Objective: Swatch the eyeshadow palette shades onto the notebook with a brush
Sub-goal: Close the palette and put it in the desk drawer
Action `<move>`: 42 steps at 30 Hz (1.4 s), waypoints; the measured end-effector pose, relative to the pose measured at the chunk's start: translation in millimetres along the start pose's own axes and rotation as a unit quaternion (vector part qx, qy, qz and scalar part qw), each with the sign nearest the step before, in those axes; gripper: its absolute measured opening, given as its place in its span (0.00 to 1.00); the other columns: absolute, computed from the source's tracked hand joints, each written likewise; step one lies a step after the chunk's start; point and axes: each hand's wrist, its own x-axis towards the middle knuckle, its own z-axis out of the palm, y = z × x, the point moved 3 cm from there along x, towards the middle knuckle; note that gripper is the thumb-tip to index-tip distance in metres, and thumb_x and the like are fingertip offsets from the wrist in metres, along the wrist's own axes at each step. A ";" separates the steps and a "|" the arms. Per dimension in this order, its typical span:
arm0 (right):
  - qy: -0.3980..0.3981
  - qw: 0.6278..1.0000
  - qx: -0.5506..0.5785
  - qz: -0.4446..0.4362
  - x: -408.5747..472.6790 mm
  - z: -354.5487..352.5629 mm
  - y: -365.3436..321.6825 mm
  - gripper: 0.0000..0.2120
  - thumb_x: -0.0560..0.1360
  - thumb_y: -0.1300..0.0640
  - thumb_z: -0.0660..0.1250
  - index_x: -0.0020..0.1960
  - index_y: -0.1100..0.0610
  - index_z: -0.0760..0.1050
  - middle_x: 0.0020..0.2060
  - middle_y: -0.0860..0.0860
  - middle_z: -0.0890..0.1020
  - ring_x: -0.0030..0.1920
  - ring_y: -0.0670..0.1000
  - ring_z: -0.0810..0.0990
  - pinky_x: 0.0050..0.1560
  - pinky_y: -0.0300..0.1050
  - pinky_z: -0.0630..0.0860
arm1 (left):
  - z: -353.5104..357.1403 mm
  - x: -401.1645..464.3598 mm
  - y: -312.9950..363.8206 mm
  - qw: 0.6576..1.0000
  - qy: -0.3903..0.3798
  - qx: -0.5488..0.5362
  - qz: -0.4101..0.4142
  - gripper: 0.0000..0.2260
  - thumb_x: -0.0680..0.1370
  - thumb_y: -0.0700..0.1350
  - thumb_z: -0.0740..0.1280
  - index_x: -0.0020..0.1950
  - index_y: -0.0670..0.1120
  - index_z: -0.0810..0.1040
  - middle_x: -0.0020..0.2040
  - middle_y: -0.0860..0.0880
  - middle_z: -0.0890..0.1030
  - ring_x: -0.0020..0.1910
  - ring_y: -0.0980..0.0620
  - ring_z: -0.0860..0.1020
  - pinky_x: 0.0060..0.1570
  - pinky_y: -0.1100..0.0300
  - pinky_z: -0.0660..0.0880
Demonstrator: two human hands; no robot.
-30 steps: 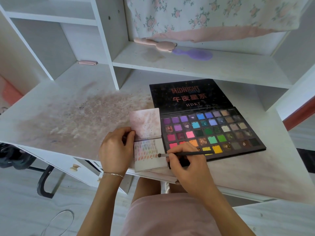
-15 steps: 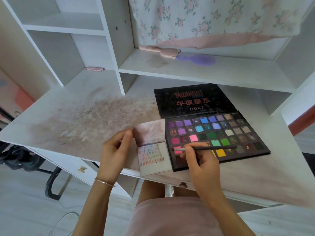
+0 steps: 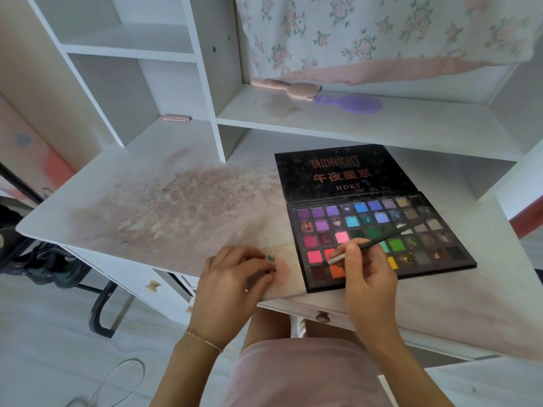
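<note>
Slim, light brush [image 3: 379, 242], pinched low by right hand [image 3: 365, 270]; left hand [image 3: 232, 277] pins the flimsy notebook [image 3: 286, 270].

The notebook [image 3: 286, 271], just left of the eyeshadow palette [image 3: 379, 239], is no longer open: one second ago its two pages lie spread, with rows of small swatches on the lower page, and now only a closed cover with a pink round mark shows. The left hand [image 3: 232, 292], which before holds the notebook's left edge near the fold, now lies on top of this cover with the fingers bent. The right hand [image 3: 365, 284] moves from the notebook side to over the palette's lower left corner. The brush [image 3: 379, 242] tip, earlier at the swatch page, now rests at the red and orange pans.
</note>
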 end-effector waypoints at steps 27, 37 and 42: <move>-0.254 0.917 -0.305 -0.046 61.5 153.2 -3.0 0.13 0.77 0.56 0.59 0.59 0.60 0.74 0.51 0.56 0.77 0.52 0.56 0.75 0.51 0.45 0.70 | -20.3 66.3 -116.9 0.985 -0.009 0.115 -0.132 0.14 0.78 0.53 0.60 0.63 0.59 0.72 0.67 0.61 0.70 0.66 0.54 0.65 0.59 0.57 0.56; -0.337 0.829 -0.403 -0.190 52.8 150.5 0.7 0.22 0.78 0.50 0.53 0.72 0.51 0.61 0.68 0.48 0.66 0.68 0.50 0.59 0.65 0.47 0.54 | -18.2 80.4 -126.8 0.977 -0.037 0.134 -0.160 0.17 0.79 0.53 0.56 0.68 0.59 0.66 0.72 0.60 0.62 0.70 0.53 0.59 0.62 0.56 0.53; -0.307 0.824 -0.430 -0.205 68.8 111.5 3.4 0.20 0.79 0.49 0.53 0.70 0.50 0.63 0.67 0.46 0.67 0.68 0.48 0.59 0.69 0.45 0.48 | -25.6 85.1 -112.0 0.977 0.034 0.127 -0.167 0.13 0.79 0.49 0.59 0.61 0.53 0.75 0.66 0.53 0.72 0.67 0.48 0.65 0.62 0.52 0.57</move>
